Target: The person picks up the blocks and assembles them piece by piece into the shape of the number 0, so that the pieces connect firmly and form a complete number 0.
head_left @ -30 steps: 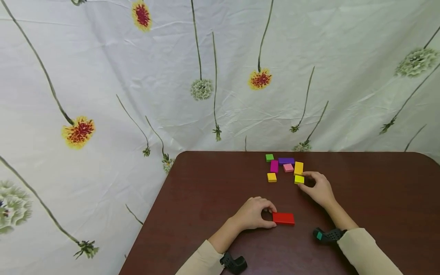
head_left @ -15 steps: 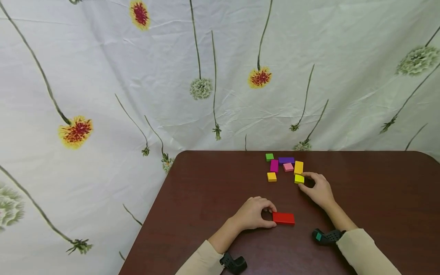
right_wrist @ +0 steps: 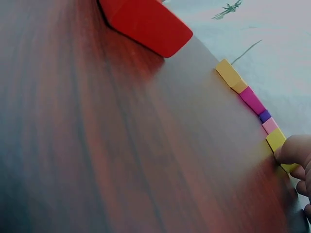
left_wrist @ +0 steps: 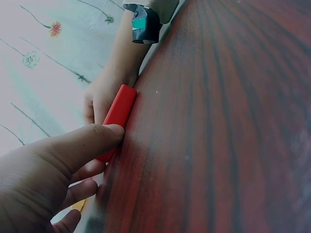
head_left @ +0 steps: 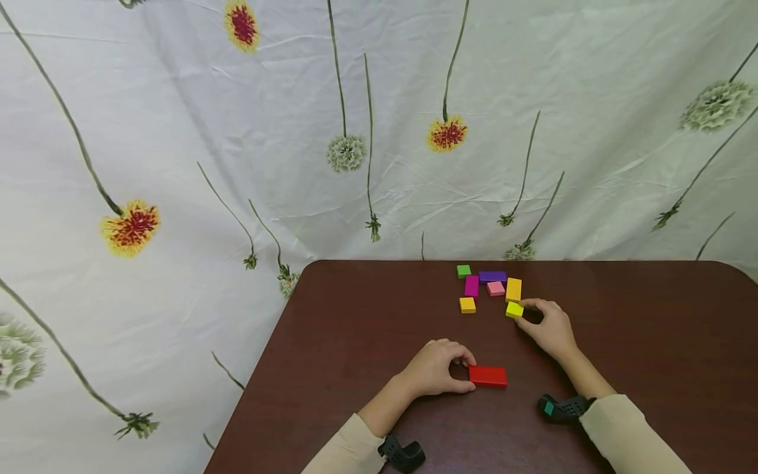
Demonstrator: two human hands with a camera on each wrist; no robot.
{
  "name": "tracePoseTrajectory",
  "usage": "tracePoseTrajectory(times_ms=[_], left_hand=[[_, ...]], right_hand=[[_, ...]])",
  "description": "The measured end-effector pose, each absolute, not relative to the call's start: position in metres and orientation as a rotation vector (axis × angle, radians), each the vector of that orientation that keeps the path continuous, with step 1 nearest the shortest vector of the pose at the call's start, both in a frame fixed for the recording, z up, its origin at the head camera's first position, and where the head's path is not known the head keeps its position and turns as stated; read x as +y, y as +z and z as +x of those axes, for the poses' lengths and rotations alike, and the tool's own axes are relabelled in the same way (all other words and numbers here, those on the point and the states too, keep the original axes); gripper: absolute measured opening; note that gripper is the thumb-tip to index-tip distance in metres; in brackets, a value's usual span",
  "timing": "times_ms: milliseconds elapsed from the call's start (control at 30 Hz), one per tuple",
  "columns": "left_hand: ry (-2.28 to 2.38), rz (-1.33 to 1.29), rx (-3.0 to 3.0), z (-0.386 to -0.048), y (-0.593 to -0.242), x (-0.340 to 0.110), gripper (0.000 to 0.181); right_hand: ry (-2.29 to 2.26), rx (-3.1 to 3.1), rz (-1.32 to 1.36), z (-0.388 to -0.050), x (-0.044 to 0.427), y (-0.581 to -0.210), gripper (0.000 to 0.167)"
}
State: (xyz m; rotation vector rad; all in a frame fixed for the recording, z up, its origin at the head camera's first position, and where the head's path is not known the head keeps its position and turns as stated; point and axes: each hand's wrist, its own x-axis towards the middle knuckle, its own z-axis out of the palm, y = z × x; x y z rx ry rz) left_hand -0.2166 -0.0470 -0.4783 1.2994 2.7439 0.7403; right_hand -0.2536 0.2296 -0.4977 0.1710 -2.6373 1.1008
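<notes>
My left hand (head_left: pixel 437 368) pinches the left end of a flat red block (head_left: pixel 488 376), thumb on the near side and fingers on the far side. In the left wrist view the thumb presses the long side of the same red block (left_wrist: pixel 121 107). Farther back, my right hand (head_left: pixel 551 326) pinches a small bright-yellow block (head_left: pixel 514 310) between thumb and forefinger. That block sits turned a little, close to the front end of an orange-yellow block (head_left: pixel 513 289). In the right wrist view the right thumb (right_wrist: pixel 294 149) covers part of the yellow pieces.
Left of the right hand lie a pink block (head_left: pixel 495 289), a purple block (head_left: pixel 493 277), a magenta block (head_left: pixel 471 286), a green block (head_left: pixel 464 271) and a small orange-yellow block (head_left: pixel 467 305). A flowered cloth (head_left: pixel 284 131) hangs behind the brown table (head_left: pixel 355 309).
The small bright-yellow block in my right hand has turned slightly, its edges now slanted against the orange-yellow block. My left hand and the red block look unmoved.
</notes>
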Motion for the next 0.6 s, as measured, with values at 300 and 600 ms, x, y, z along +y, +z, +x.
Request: tracePoseTrajectory(times_ms=[300,600], left_hand=[[0.746,1.302,2.738,-0.218,-0.48,-0.047,0.028],[0.741,1.3,2.739,-0.221,-0.48,-0.048,0.028]], right_hand=[[1.129,-2.625,0.168,-0.247,0.231,-0.496,0.034],[1.151,-2.628,0.164,-0.229,0.232,-0.491,0.032]])
